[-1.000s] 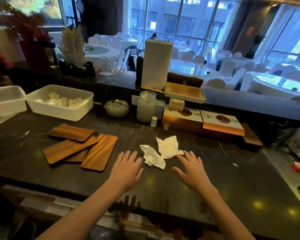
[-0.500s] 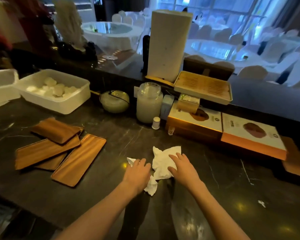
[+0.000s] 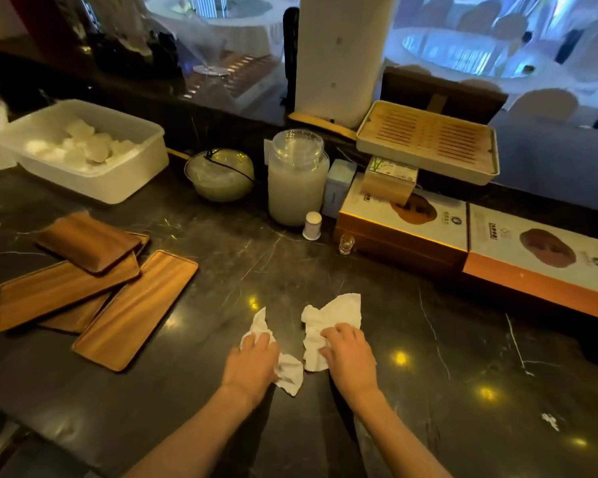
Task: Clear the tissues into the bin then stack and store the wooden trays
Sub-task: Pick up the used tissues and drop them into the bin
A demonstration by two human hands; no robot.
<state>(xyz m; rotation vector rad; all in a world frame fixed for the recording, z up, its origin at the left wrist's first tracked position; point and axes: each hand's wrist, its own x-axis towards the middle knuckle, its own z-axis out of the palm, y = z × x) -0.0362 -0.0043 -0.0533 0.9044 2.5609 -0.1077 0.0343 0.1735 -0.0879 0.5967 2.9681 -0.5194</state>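
Observation:
Two crumpled white tissues lie on the dark marble counter (image 3: 325,263) near its front edge. My left hand (image 3: 252,362) rests on the left tissue (image 3: 289,372), fingers curled over it. My right hand (image 3: 349,357) presses on the right tissue (image 3: 332,313), fingers closing into its folds. Several wooden trays (image 3: 135,310) lie in a loose overlapping pile at the left; one (image 3: 87,246) sits upside down on top. No bin is in view.
A white plastic tub (image 3: 118,181) with white lumps stands back left. A glass bowl (image 3: 221,174), a glass jar (image 3: 297,181), a small white bottle (image 3: 312,225), boxed goods (image 3: 532,250) and a slatted tea tray (image 3: 428,143) line the back.
Both hands came down from hovering onto the tissues and curled over them. The two tissues have been drawn slightly apart. The camera moved closer and tilted down.

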